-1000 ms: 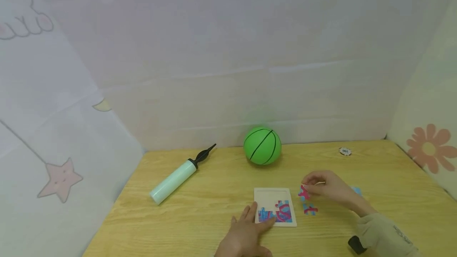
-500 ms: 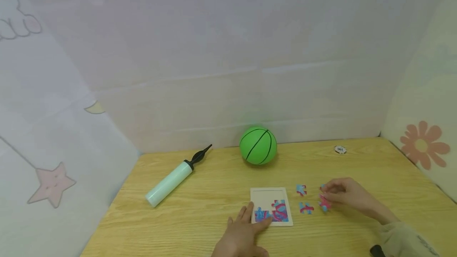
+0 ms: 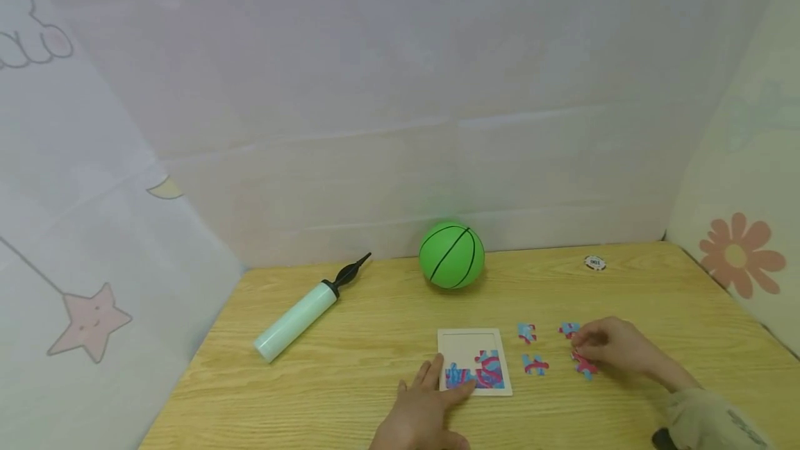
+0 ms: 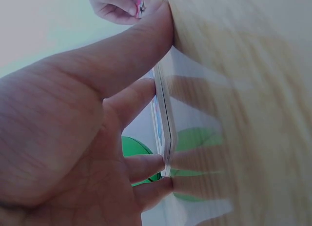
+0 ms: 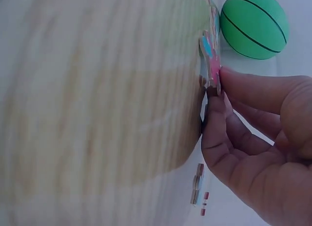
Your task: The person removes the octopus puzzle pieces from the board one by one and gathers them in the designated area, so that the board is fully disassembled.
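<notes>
My left hand (image 3: 420, 408) rests with extended fingers on the near left part of a white puzzle tray (image 3: 462, 342), touching its edge. Joined blue, pink and purple jigsaw pieces (image 3: 490, 373) fill the tray's lower part. To the right, my right hand (image 3: 615, 349) pinches a pink and blue puzzle piece (image 5: 213, 65) between thumb and finger, low over the table. Three loose pieces lie close by: one near the tray (image 3: 527, 332), another below it (image 3: 535, 365), and a third (image 3: 569, 329) by the right fingertips.
A green ball (image 3: 452, 255) sits at the back against the pale cloth. A mint hand pump (image 3: 296, 321) with a black nozzle lies to the left. At the back right is a poker chip (image 3: 595, 262) on the wooden table (image 3: 350, 367).
My right hand has carried its puzzle piece rightward and down, away from the tray, uncovering another loose piece. The left hand keeps its place on the tray; the head view has shifted slightly.
</notes>
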Demonstrator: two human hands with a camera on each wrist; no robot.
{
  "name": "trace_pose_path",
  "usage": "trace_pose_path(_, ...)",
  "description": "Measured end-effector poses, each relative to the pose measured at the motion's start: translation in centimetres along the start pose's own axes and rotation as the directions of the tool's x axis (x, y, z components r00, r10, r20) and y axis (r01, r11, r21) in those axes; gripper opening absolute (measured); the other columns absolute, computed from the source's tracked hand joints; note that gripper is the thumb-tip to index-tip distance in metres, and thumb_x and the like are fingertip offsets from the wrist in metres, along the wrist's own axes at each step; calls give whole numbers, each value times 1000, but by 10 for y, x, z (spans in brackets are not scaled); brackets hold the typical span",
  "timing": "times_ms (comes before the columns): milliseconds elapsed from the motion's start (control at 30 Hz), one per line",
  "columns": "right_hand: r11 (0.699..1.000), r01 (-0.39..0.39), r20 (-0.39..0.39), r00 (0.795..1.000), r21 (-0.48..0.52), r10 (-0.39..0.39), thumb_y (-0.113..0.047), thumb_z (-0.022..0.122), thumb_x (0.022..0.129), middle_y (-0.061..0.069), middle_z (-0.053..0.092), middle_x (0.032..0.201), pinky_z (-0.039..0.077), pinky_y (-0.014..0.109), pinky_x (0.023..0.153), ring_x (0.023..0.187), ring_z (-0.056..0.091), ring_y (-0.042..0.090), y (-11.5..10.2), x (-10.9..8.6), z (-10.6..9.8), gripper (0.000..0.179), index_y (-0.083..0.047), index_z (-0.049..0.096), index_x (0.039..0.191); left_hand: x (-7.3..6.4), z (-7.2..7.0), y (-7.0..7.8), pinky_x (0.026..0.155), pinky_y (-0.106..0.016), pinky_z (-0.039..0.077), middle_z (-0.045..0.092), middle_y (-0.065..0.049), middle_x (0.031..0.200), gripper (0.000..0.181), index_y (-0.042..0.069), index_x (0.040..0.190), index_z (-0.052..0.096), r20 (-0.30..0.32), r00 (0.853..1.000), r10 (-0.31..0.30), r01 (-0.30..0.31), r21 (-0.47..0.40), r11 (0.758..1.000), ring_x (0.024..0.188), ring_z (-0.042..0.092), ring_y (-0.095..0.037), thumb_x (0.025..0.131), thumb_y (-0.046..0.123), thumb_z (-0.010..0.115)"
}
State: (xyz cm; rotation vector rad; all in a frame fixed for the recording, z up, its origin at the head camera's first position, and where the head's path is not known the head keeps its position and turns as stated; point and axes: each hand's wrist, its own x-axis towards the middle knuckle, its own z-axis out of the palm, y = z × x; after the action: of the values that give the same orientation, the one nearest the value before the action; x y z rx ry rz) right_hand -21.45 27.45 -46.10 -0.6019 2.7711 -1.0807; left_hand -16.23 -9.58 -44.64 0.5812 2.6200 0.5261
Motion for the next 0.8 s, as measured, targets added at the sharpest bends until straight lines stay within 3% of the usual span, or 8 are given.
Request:
trace_pose_path(367,999,-15,15,1000,30,15,-7,71,84,-2,67,83,48,22,61,70,57,2,-8,1,3,8,-5,69,91,0,-1,1,99,-72,25,20,-16,156,78,49,137,47,-1,1000,-9,9,-14,1000,141,21,-40,68,44,83)
trace_pose_path(600,1000,6,-23,1000,-26,-7,-17,71,87,-6,69,86,50,23,66,75,60,2,-14,1,4,9,-10,70,92,0,-1,3,97,-74,25,21,-17,156,78,44,136,49,-23,1000,-3,2,-39,999,141,21,-41,66,42,85)
trace_pose_path(800,988,152,-62,986,-19,-153,-14,68,89,-6,67,84,50,23,60,70,59,3,-36,9,12,8,-7,69,92,-1,-1,4,93,-76,25,22,-20,154,77,39,136,50,-28,999,23,-24,-51,998,139,20,-46,67,40,85)
